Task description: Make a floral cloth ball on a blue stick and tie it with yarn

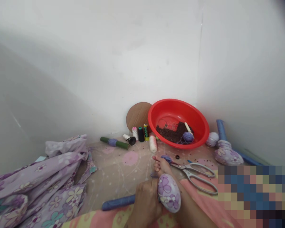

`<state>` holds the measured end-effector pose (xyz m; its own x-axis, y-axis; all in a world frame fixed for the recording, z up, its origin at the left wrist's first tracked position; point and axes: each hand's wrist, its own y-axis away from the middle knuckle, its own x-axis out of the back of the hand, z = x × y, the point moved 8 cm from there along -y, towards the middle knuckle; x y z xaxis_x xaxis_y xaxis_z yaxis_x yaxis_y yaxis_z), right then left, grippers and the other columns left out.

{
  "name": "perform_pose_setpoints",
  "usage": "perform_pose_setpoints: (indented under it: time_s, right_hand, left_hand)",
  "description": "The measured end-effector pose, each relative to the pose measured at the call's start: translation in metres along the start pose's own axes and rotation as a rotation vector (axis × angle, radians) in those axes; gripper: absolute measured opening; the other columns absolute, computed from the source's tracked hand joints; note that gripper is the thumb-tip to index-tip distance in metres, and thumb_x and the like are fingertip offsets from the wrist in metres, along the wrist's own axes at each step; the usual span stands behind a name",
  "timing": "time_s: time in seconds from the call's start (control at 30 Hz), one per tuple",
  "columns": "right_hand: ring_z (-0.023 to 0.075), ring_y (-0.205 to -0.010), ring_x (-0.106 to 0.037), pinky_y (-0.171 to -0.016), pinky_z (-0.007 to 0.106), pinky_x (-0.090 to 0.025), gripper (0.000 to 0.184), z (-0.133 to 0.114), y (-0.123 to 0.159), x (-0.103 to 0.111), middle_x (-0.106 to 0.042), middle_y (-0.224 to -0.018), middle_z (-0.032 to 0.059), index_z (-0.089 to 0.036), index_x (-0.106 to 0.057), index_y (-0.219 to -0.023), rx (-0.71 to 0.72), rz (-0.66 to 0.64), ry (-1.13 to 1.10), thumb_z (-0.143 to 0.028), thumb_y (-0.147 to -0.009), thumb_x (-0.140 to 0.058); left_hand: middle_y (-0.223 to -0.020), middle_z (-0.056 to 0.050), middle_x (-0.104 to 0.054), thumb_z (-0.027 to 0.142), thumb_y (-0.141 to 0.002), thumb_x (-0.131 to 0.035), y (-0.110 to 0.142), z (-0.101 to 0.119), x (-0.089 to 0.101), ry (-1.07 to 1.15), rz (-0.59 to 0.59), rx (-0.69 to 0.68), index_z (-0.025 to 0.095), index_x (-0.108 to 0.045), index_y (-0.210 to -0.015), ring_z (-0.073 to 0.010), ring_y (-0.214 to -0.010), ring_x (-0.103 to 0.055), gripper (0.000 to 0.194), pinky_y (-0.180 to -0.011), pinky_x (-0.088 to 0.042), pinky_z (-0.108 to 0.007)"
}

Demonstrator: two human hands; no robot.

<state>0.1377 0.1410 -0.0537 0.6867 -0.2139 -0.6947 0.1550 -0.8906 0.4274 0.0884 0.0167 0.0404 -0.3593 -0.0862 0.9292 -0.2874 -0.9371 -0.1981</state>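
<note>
My left hand [146, 195] is closed around a blue-wrapped stick [118, 201], which sticks out to the left. At its right end is a rounded floral cloth head [169, 193], lilac with purple flowers. My right hand [161, 166] is a closed fist just beyond, its forearm passing behind the cloth head. A short loop of purple yarn [154, 174] shows between the hands; the fingers hide most of it. Right beside my right hand lies a small purple-blue yarn bundle [166, 158]. Large grey-handled scissors [192, 175] lie to its right, handles toward the right.
A red basin [153, 122] holds dark granules and a purple yarn ball [188, 137]. Several thread spools [140, 134] stand before a cardboard disc [138, 114]. Floral cloth [49, 180] is heaped left. A green tube [121, 144] lies mid-left; a similar cloth-headed stick [228, 155] rests right.
</note>
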Motion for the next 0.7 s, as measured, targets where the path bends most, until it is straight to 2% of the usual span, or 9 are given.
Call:
perform_pose_setpoints:
  time_s: [0.23, 0.37, 0.53, 0.7]
  right_hand:
    - [0.0015, -0.024, -0.017, -0.026, 0.013, -0.012, 0.019, 0.0040, 0.0040, -0.0071, -0.020, -0.031, -0.0122, -0.013, -0.047, -0.058, -0.034, -0.021, -0.022, -0.015, -0.076, -0.044]
    - [0.0015, -0.023, -0.018, -0.026, 0.012, -0.013, 0.020, 0.0038, 0.0033, -0.0059, -0.020, -0.031, -0.0122, -0.013, -0.047, -0.057, -0.041, -0.021, -0.032, -0.015, -0.077, -0.043]
    - [0.0016, -0.023, -0.018, -0.025, 0.013, -0.012, 0.022, 0.0027, 0.0021, -0.0023, -0.021, -0.030, -0.0117, -0.014, -0.047, -0.056, -0.044, -0.013, -0.021, -0.016, -0.077, -0.043]
    - [0.0015, -0.023, -0.018, -0.025, 0.012, -0.012, 0.025, 0.0036, -0.0037, 0.0001, -0.020, -0.031, -0.0115, -0.013, -0.048, -0.057, -0.027, -0.036, 0.008, -0.014, -0.080, -0.038]
  left_hand:
    - [-0.073, -0.006, -0.062, 0.018, -0.064, -0.045, 0.0028, 0.0042, -0.0006, -0.012, 0.035, -0.036, 0.019, -0.053, -0.076, -0.0207, -0.067, -0.055, 0.014, -0.054, -0.032, -0.029]
    - [-0.074, -0.006, -0.062, 0.019, -0.064, -0.046, 0.0021, 0.0041, -0.0014, -0.006, 0.018, -0.026, 0.018, -0.052, -0.076, -0.0204, -0.068, -0.055, 0.013, -0.056, -0.032, -0.029]
    - [-0.081, -0.007, -0.061, 0.021, -0.064, -0.047, 0.0020, 0.0058, -0.0003, 0.011, -0.032, -0.022, 0.018, -0.052, -0.084, -0.0215, -0.075, -0.054, 0.021, -0.059, -0.034, -0.028]
    - [-0.080, -0.007, -0.061, 0.019, -0.061, -0.047, 0.0028, 0.0057, -0.0005, -0.011, -0.031, 0.012, 0.017, -0.051, -0.088, -0.0231, -0.075, -0.054, 0.027, -0.060, -0.034, -0.030]
